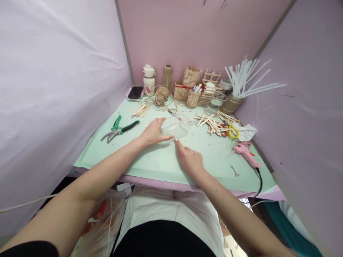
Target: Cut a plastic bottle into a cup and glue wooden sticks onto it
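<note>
My left hand (154, 132) grips the left side of a clear plastic container (177, 126), which lies on its side on the table. Its thumb stretches along the container's near edge. Closed around a small pink tool with a dark tip (175, 139), perhaps a craft knife, my right hand (190, 160) has the tip against or very close to that near edge, by the left thumb. Most of the tool is hidden in the fingers. Just beyond the container lies a thin pen-like tool (173, 114), partly covered by the clear plastic.
Green-handled pruning shears (120, 129) lie open at left. Wooden sticks (210, 125), scissors (233, 132) and a corded pink glue gun (247, 155) lie at right. Along the back stand a twine ball (161, 95), a bottle (149, 81), a phone (135, 92) and white glue sticks (242, 80).
</note>
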### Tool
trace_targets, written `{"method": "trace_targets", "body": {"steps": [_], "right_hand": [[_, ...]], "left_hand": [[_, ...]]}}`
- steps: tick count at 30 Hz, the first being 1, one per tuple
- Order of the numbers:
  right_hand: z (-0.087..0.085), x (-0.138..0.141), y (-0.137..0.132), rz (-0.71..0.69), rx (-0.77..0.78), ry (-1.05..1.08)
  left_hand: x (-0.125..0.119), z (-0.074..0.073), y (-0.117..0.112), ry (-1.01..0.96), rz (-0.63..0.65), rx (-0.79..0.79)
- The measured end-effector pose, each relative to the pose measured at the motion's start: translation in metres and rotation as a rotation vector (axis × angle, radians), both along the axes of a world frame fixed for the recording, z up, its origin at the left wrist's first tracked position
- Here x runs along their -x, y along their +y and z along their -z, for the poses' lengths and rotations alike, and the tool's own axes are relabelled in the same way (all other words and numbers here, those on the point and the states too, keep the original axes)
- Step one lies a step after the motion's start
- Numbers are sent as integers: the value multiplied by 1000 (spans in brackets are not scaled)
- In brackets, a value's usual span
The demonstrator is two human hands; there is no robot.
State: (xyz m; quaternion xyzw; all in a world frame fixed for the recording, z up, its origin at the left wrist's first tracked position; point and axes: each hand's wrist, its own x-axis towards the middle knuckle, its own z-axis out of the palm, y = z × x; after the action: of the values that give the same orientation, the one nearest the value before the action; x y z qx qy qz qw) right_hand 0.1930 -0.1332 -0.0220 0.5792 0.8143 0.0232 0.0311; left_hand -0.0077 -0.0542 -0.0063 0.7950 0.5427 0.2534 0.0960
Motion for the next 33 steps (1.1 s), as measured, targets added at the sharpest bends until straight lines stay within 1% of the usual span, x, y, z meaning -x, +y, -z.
{"method": "trace_targets", "body": {"steps": [4, 8, 10, 14, 16, 20, 22, 24, 26, 28, 29, 31, 33], "right_hand": [[-2, 1, 0, -3, 33, -16], [-2, 0, -1, 20, 24, 39], [-2, -1, -2, 35, 4, 71], [-5, -1, -1, 48, -25, 90], [-7, 0, 1, 54, -13, 63], [-5, 2, 3, 43, 1, 38], [-4, 4, 2, 52, -37, 62], [-6, 4, 1, 69, -80, 86], [-12, 5, 0, 72, -92, 94], [-23, 6, 0, 68, -79, 87], [-30, 7, 0, 68, -68, 82], [-45, 8, 3, 74, -52, 71], [-61, 10, 8, 71, -39, 63]], "left_hand": [[-1, 0, -1, -24, 10, 4], [0, -2, 0, -83, 9, 23], [2, -5, 2, -142, -11, 79], [6, -12, 7, -225, -60, 240], [7, -14, 9, -225, -67, 268], [7, -14, 12, -210, -61, 255], [7, -14, 13, -247, -91, 282], [8, -14, 14, -333, -112, 363], [10, -17, 16, -422, -98, 472], [14, -23, 18, -437, -68, 546], [16, -26, 20, -402, -59, 549], [19, -32, 25, -291, -53, 498], [22, -34, 30, -233, -73, 487]]}}
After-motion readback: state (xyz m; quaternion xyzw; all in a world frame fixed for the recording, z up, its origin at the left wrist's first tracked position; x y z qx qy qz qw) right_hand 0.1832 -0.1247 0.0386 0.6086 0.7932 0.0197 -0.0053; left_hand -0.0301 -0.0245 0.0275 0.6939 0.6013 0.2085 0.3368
